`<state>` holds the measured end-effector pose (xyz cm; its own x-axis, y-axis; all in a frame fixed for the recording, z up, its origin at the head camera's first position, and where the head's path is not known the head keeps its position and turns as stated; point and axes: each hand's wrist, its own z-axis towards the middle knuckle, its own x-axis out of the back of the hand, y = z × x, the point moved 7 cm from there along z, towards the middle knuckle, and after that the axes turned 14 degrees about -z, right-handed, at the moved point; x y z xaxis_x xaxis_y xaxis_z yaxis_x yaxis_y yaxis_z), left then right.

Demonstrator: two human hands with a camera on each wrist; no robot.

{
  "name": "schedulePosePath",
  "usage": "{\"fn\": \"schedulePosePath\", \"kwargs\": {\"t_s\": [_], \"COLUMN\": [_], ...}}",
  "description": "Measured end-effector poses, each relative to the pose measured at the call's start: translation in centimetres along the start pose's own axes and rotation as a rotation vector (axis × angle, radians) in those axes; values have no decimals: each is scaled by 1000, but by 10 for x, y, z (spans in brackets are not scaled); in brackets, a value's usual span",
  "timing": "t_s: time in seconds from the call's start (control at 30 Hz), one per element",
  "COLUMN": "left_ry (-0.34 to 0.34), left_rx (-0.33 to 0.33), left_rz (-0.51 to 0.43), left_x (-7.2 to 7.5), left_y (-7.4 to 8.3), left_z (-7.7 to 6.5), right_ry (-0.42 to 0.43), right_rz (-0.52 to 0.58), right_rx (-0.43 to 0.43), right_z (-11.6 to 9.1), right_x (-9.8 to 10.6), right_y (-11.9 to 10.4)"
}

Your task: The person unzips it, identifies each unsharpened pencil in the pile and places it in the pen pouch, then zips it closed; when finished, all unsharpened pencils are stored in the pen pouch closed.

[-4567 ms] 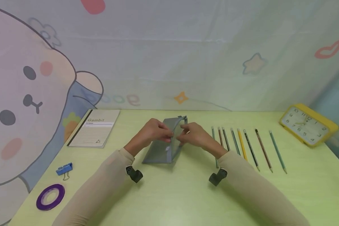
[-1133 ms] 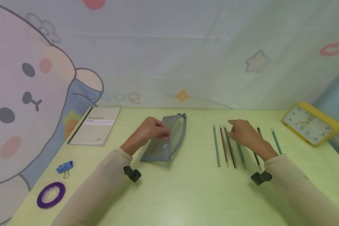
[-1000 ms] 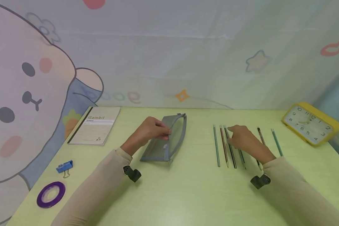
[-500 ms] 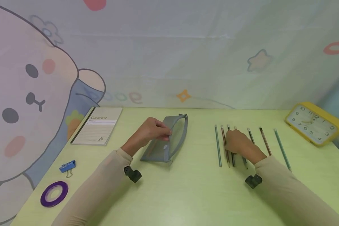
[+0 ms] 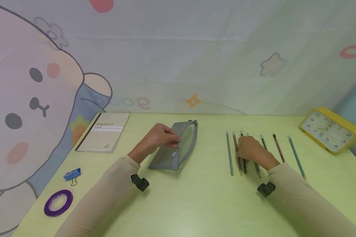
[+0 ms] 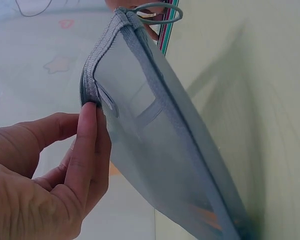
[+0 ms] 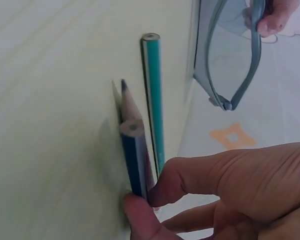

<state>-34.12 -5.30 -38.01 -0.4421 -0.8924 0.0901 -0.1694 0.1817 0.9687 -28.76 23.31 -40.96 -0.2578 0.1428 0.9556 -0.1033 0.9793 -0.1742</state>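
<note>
A grey mesh zip pouch (image 5: 166, 158) stands tilted on the table with its mouth open. My left hand (image 5: 158, 136) pinches the zip edge between thumb and fingers, close to the zip pull (image 6: 107, 100). Through the mesh an orange streak (image 6: 207, 217) shows. Over the row of pencils, my right hand (image 5: 250, 151) pinches a dark pencil (image 7: 132, 162) between thumb and finger. A red-brown pencil (image 5: 236, 149) lies right beside it, and a teal pencil (image 5: 229, 154) lies at the row's left end. My right hand partly covers another teal pencil (image 5: 257, 169).
Farther right lie a dark pencil (image 5: 263, 142), a brown pencil (image 5: 278, 146) and a teal pencil (image 5: 296, 156). A yellow clock (image 5: 329, 130) stands at the right. On the left are a notebook (image 5: 103, 135), a blue binder clip (image 5: 72, 174) and a purple tape roll (image 5: 48, 207).
My right hand has gone from the pouch to the pencils, then lowered and taken hold of a dark one. The yellow pencil has left the row. My left hand stays on the pouch.
</note>
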Motion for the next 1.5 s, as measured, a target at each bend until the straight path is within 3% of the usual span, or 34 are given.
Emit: {"fn": "schedulePosePath", "kwargs": {"t_s": [0.13, 0.23, 0.37, 0.47, 0.63, 0.77, 0.97, 1.3, 1.5], "left_ry": [4, 6, 4, -2, -8, -7, -6, -19, -11], "left_rx": [5, 9, 6, 11, 6, -6, -6, -2, -7], "left_rz": [-9, -8, -14, -24, -22, -26, -29, -27, -8], "left_x": [0, -1, -1, -2, -5, -7, -8, -9, -8], "left_y": [-3, -4, -3, -4, -3, -1, 0, 1, 5], "left_z": [1, 1, 2, 3, 3, 2, 1, 2, -1], "right_ry": [9, 34, 3, -83, -211, -225, -144, -83, -32], "right_rz": [158, 375, 612, 685, 785, 848, 908, 893, 746], "right_rx": [5, 38, 168, 242, 287, 270, 207, 163, 186], "right_z": [-3, -12, -22, -23, -9, 9, 35, 49, 37], "right_x": [20, 44, 59, 53, 27, 5, -15, -16, -2], "right_y": [5, 0, -27, -53, -85, -99, -112, -130, -126]}}
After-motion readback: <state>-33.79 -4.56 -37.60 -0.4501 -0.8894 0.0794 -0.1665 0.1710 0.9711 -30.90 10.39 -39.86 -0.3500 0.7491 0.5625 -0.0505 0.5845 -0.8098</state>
